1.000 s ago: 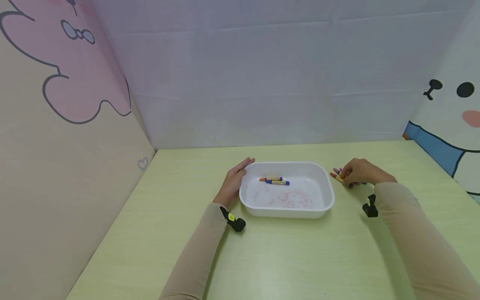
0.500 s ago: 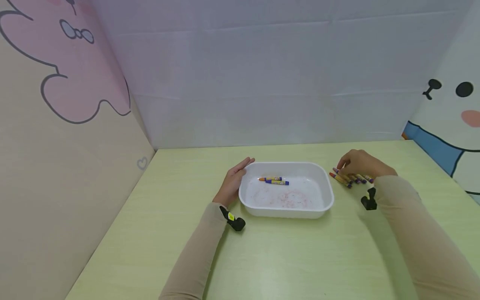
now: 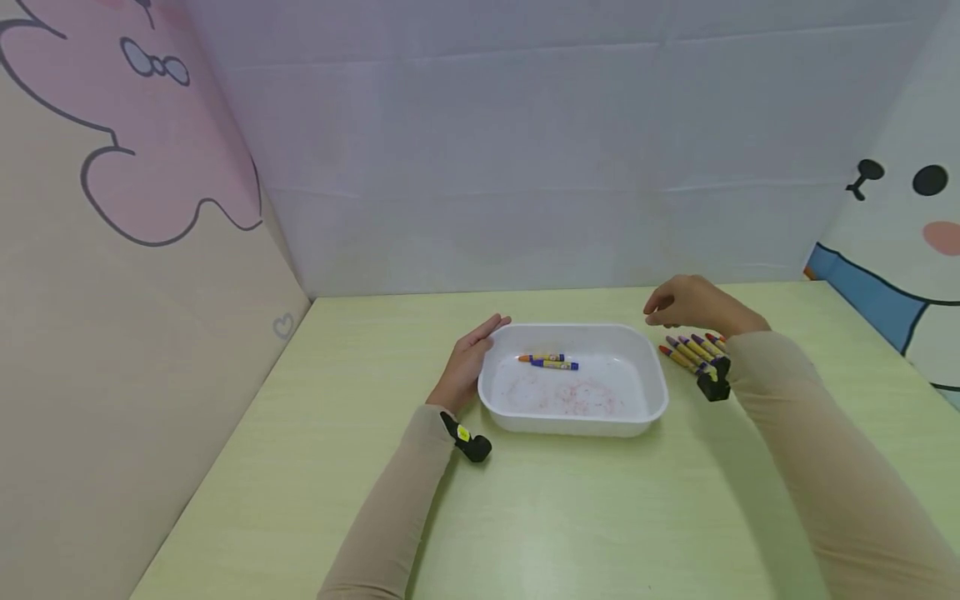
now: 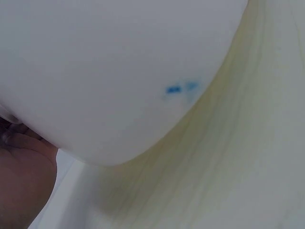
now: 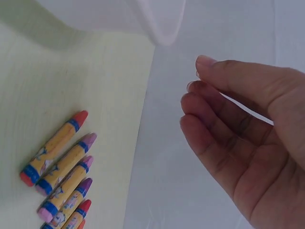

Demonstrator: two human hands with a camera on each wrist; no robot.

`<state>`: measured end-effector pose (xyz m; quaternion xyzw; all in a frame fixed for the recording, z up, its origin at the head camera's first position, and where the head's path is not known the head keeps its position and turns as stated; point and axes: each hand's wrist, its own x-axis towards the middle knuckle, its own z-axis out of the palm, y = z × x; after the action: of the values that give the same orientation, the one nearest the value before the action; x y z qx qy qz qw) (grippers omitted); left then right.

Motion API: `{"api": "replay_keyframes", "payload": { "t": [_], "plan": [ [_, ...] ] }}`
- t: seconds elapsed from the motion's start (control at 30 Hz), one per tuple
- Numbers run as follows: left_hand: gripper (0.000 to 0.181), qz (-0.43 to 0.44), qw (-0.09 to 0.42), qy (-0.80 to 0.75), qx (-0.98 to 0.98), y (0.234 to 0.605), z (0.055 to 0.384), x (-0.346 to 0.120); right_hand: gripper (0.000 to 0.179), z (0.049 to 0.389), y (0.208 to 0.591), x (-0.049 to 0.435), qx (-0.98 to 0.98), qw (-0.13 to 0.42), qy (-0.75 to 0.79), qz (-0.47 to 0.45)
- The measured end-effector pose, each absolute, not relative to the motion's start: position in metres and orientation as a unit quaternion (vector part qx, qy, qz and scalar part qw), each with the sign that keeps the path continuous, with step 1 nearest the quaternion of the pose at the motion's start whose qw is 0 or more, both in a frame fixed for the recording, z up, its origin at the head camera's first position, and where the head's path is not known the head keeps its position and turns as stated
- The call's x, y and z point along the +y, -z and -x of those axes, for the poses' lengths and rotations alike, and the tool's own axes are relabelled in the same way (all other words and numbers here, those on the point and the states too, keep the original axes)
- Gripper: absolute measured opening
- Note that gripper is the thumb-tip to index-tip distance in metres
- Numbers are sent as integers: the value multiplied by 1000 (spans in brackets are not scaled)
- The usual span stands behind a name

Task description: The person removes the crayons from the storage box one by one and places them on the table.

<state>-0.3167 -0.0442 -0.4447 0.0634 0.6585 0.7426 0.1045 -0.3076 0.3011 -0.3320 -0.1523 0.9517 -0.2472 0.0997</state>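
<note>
A white plastic tray [image 3: 573,424] sits on the table with an orange crayon [image 3: 542,358] and a blue crayon [image 3: 555,365] lying in it. My left hand [image 3: 462,367] rests against the tray's left side, its fingers extended along the far left corner. The left wrist view shows mostly the tray's outer wall [image 4: 119,71]. My right hand [image 3: 693,302] hovers beyond the tray's right end with loosely bent fingers. In the right wrist view nothing lies between thumb and fingers. Below that hand, several crayons [image 5: 59,167] in red, pink and purple lie side by side.
Pale green tabletop [image 3: 570,517] surrounds the tray. A grey-white cloth wall [image 3: 480,208] rises along the table's far edge. Printed panels stand on the left [image 3: 187,250] and right [image 3: 885,233]. Black wrist cameras [image 3: 472,448] hang near both cuffs.
My right hand has lifted off the crayons and moved up, away and slightly left, uncovering the row. My left hand, the tray and its two crayons have stayed where they were.
</note>
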Motion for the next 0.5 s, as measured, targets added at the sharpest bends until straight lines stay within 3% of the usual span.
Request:
{"api": "replay_keyframes", "payload": {
  "t": [0.3, 0.5],
  "plan": [
    [46, -66, 124, -742, 655, 444, 320, -44, 25, 313, 325, 270, 945, 107, 250, 183],
    [47, -69, 136, -747, 647, 434, 314, -46, 27, 319, 330, 250, 936, 144, 250, 202]
  ]
}}
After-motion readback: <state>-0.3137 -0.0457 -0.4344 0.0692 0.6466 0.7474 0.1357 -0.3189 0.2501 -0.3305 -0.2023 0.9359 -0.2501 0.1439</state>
